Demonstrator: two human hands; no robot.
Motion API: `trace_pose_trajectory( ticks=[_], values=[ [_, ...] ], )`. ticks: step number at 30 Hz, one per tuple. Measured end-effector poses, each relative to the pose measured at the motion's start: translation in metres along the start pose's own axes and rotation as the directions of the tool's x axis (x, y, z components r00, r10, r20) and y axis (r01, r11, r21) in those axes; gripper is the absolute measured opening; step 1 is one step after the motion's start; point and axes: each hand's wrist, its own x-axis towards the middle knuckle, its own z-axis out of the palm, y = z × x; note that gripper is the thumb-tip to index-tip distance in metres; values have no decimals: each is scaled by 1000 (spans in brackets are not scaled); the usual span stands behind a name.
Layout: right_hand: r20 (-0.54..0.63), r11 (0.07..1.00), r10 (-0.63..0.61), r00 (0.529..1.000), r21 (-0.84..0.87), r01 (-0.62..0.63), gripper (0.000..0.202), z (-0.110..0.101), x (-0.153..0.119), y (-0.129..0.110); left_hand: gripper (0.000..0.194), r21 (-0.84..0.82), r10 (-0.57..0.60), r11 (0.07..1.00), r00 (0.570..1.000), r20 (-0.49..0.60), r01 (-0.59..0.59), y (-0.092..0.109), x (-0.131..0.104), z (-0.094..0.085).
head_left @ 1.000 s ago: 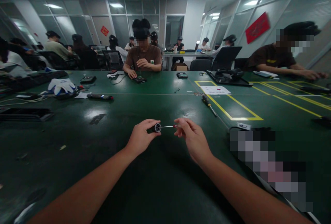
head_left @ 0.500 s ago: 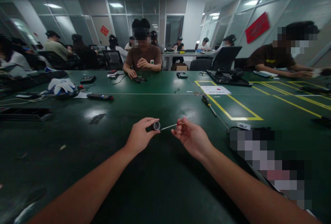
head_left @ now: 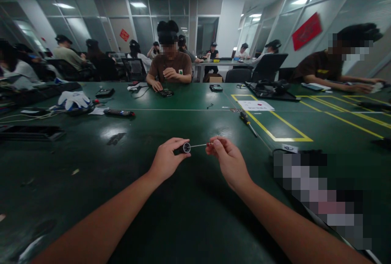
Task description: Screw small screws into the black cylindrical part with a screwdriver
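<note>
My left hand point(head_left: 166, 160) is closed round a small black cylinder point(head_left: 186, 147), whose round open end with a pale rim faces right. Between the fingertips of my right hand point(head_left: 229, 158) is a thin metal rod point(head_left: 198, 146) with a red part near the grip. The rod points left, and its tip is at the mouth of the cylinder; how deep it reaches inside I cannot tell. Both hands are above the dark green table point(head_left: 189, 223). What my right fingers cover of the rod's rear end is hidden.
A yellow-and-black screwdriver point(head_left: 249, 123) lies beyond my right hand, by yellow tape point(head_left: 293, 139) and a white sheet point(head_left: 255, 105). White gloves point(head_left: 74, 100) and a dark pen-shaped tool point(head_left: 119, 113) lie left. A person point(head_left: 169, 66) works opposite; a blurred-out object point(head_left: 317, 195) lies right.
My right hand has tilted the rod nearly level and brought its tip up from the cylinder's lower edge to its mouth. My left hand keeps its hold.
</note>
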Motion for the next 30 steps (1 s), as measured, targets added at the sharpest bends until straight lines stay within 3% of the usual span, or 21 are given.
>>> trace_pose_trajectory(
  ticks=[8, 11, 14, 18, 25, 28, 30],
  values=[
    [197, 993, -43, 980, -99, 64, 23, 3, -7, -13, 42, -20, -18, 1000, 1000, 6, 18, -3, 0, 1],
    [194, 969, -65, 979, -220, 108, 28, 4, -10, -17, 43, -27, -17, 999, 1000, 16, 17, -5, -1, 3],
    [108, 955, -61, 992, -284, 90, 28, 6, -12, -17, 43, -30, -29, 999, 999, 42, 30, -5, -1, 4],
    [-15, 988, -54, 998, -145, 51, 28, 6, -9, -14, 44, -23, -19, 1000, 997, 71, 20, -2, -2, 4],
    [-25, 998, 9, 1000, -61, -11, 27, 3, -3, -3, 42, -13, -1, 1000, 998, 64, 2, -3, -3, 4],
    [-38, 983, 157, 987, 107, -152, 28, -2, 4, -3, 41, -9, -1, 1000, 999, 53, 1, -2, -2, 3],
    [77, 912, 319, 945, 247, -328, 29, -5, 9, -7, 40, 1, 5, 1000, 999, 35, -5, -1, -1, 2]
  ],
)
